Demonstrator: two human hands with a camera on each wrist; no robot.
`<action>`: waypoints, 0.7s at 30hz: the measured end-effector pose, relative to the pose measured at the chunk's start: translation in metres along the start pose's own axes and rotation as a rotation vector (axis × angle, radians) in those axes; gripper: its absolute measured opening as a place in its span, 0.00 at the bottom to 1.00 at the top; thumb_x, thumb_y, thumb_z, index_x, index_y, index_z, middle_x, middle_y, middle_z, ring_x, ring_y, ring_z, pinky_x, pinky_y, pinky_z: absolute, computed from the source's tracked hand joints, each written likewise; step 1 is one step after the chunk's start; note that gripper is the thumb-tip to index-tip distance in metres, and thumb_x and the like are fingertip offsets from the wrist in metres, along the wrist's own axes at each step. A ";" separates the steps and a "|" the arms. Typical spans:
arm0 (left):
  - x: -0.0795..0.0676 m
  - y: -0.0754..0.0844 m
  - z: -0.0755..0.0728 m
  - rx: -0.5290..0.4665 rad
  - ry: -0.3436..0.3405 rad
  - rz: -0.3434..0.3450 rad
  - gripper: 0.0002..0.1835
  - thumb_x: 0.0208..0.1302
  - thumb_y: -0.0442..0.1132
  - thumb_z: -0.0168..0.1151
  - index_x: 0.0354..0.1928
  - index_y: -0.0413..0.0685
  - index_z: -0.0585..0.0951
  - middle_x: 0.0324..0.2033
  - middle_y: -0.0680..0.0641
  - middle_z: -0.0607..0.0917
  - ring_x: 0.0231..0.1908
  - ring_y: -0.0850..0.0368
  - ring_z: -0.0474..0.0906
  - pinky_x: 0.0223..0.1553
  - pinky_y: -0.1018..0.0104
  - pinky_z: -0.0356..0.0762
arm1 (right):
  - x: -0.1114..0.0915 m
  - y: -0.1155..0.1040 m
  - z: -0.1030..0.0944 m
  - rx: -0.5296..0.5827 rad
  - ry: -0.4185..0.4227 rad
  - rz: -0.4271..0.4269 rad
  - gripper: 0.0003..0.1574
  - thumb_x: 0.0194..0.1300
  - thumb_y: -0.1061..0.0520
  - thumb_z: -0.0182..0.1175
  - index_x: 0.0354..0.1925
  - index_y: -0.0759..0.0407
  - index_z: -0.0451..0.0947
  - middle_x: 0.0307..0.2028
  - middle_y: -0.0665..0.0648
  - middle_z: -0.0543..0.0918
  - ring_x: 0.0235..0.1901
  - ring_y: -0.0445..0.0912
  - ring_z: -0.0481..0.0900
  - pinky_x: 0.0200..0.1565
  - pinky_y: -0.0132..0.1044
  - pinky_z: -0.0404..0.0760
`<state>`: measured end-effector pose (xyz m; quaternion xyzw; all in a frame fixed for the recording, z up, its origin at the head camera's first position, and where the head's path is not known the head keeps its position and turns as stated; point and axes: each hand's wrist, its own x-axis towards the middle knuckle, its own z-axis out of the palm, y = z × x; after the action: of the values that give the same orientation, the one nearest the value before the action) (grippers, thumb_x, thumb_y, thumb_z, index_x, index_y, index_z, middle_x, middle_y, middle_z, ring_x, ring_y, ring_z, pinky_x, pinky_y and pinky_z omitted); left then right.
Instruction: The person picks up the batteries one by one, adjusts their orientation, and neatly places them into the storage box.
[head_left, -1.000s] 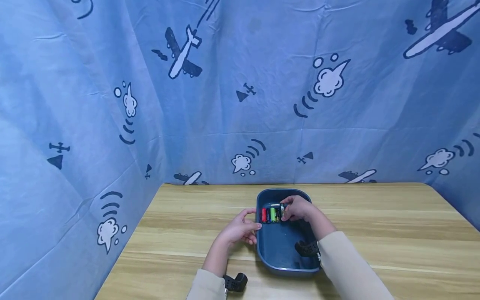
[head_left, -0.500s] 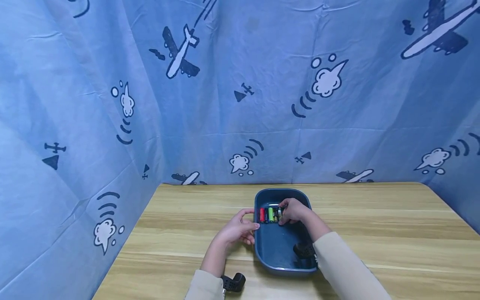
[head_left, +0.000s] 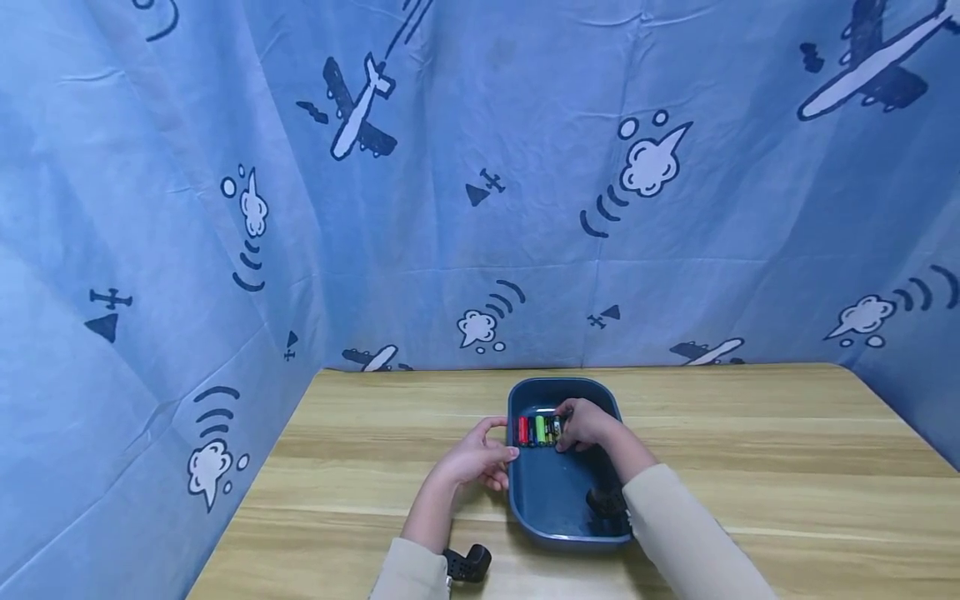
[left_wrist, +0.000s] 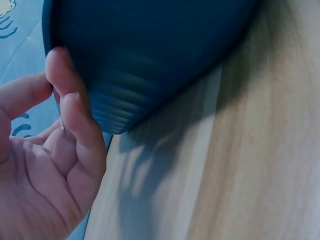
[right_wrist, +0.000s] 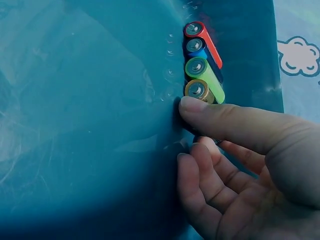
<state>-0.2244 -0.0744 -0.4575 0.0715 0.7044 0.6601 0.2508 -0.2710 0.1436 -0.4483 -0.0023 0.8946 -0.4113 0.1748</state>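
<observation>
In the head view a deep blue plastic box with rounded corners stands on the table. Inside it a row of batteries lies side by side: red, blue and green, then one with a gold end. My right hand reaches into the box and pinches a battery at the row's right end, mostly hidden by the fingers. My left hand grips the box's left wall, thumb at the rim and fingers outside it.
The wooden tabletop extends to both sides of the box. A blue curtain printed with planes and clouds hangs behind and at the left. Black wrist cameras are strapped on both forearms, the right one over the box.
My right hand has shifted slightly left with the battery, bringing it up against the row. The left hand keeps its hold on the box wall. The head view has turned slightly.
</observation>
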 end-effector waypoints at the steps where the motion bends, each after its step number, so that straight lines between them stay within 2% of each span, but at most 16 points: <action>1: -0.001 0.000 -0.001 0.005 -0.003 -0.004 0.31 0.62 0.34 0.59 0.65 0.50 0.59 0.25 0.44 0.79 0.13 0.60 0.74 0.16 0.72 0.74 | 0.000 0.000 0.001 -0.002 -0.003 0.001 0.34 0.44 0.70 0.70 0.51 0.67 0.70 0.25 0.56 0.73 0.24 0.45 0.73 0.30 0.40 0.80; 7: -0.006 0.000 -0.006 0.024 -0.006 -0.019 0.31 0.62 0.34 0.58 0.65 0.51 0.58 0.26 0.43 0.80 0.13 0.59 0.75 0.16 0.71 0.74 | 0.002 -0.003 0.006 -0.018 -0.020 -0.008 0.34 0.44 0.69 0.71 0.51 0.66 0.70 0.23 0.54 0.74 0.23 0.44 0.73 0.30 0.38 0.80; 14: -0.010 -0.001 -0.006 0.031 -0.005 -0.011 0.31 0.63 0.34 0.58 0.65 0.50 0.58 0.28 0.41 0.81 0.13 0.59 0.75 0.16 0.72 0.74 | 0.001 -0.003 0.010 -0.020 -0.022 -0.003 0.34 0.46 0.68 0.70 0.53 0.66 0.70 0.27 0.57 0.75 0.27 0.47 0.74 0.31 0.39 0.80; 21: -0.007 0.000 -0.008 0.035 -0.014 -0.002 0.30 0.62 0.35 0.58 0.65 0.50 0.59 0.29 0.39 0.81 0.14 0.58 0.76 0.17 0.71 0.75 | 0.002 -0.003 0.008 -0.029 -0.023 -0.024 0.35 0.46 0.68 0.70 0.54 0.66 0.70 0.28 0.58 0.74 0.27 0.48 0.74 0.31 0.40 0.81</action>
<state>-0.2224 -0.0849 -0.4555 0.0798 0.7143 0.6468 0.2552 -0.2712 0.1353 -0.4517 -0.0202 0.8983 -0.4002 0.1801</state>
